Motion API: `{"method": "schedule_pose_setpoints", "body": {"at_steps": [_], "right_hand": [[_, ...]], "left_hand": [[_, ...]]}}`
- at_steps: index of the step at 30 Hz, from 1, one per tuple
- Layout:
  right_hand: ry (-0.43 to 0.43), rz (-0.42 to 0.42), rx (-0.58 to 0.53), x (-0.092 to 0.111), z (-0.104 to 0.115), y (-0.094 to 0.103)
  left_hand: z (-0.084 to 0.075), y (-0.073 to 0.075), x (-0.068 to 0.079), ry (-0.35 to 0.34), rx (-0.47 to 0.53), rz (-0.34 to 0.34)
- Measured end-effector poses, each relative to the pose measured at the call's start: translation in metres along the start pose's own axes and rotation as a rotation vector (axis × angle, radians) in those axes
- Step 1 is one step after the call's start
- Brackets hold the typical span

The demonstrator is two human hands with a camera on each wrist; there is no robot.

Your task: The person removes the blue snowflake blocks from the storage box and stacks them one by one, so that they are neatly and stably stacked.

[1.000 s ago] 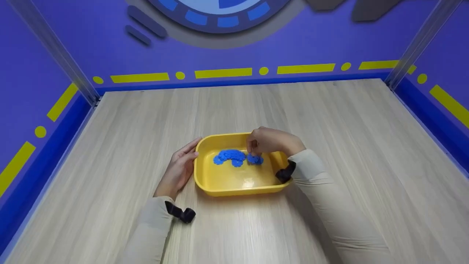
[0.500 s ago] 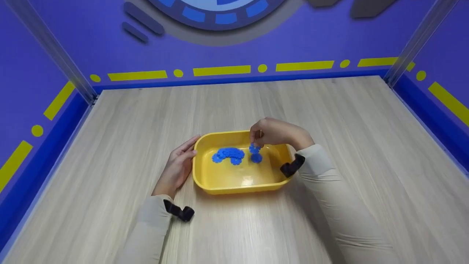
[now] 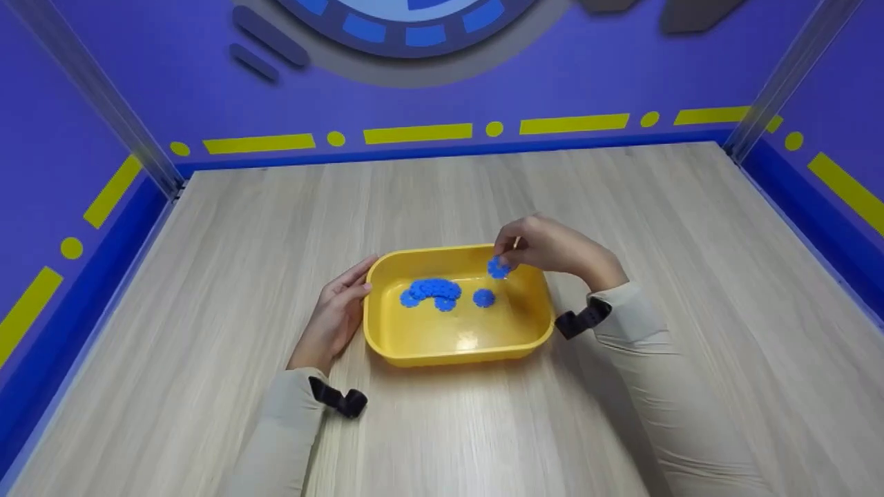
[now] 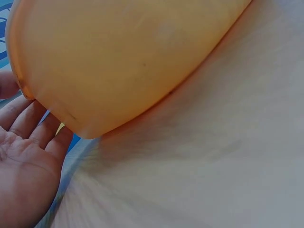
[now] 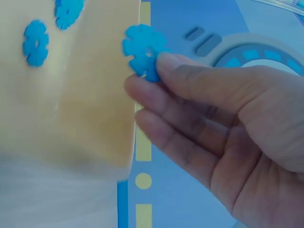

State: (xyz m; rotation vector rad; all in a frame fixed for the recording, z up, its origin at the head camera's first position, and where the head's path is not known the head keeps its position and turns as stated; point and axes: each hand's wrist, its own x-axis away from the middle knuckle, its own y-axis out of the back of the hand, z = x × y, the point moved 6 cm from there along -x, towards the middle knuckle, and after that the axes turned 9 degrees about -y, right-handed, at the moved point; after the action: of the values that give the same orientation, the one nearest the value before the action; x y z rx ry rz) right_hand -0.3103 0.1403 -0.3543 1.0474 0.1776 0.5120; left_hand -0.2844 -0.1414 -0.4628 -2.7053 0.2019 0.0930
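Observation:
In the head view, my right hand (image 3: 549,248) pinches a blue notched plastic snowflake disc (image 3: 498,267) between thumb and fingers, over the back right of a yellow tub (image 3: 458,357). The right wrist view shows this hand (image 5: 209,114) holding the disc (image 5: 142,47) near its edge. My left hand (image 3: 335,314) rests at the tub's left end, thumb at the rim, fingers lying along the outside; the left wrist view shows them fairly straight against the tub (image 4: 114,61), fingertips hidden. Inside lie a heap of overlapping blue discs (image 3: 434,290) and, to its right, separate blue disc material (image 3: 484,297).
The tub stands on a pale wood-grain table (image 3: 276,228). Purple-blue panels (image 3: 414,103) with yellow dashes enclose it at the back and sides. A black wrist camera (image 3: 338,398) sits on the left sleeve and another wrist camera (image 3: 583,318) on the right.
My right hand has lifted one blue disc off the smaller group and carried it up and rightward, toward the tub's back right rim. The left hand keeps its place on the tub.

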Motion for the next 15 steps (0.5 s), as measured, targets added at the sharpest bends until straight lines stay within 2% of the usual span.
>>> {"method": "schedule_pose_setpoints", "body": {"at_steps": [8,15], "right_hand": [[-0.061,-0.111,-0.106,0.013,-0.018,0.009],[-0.150,-0.211,-0.185,0.023,-0.038,0.011]], "left_hand": [[-0.001,-0.001,0.000,-0.003,0.012,-0.007],[-0.001,-0.001,0.001,0.001,0.006,0.006]]}}
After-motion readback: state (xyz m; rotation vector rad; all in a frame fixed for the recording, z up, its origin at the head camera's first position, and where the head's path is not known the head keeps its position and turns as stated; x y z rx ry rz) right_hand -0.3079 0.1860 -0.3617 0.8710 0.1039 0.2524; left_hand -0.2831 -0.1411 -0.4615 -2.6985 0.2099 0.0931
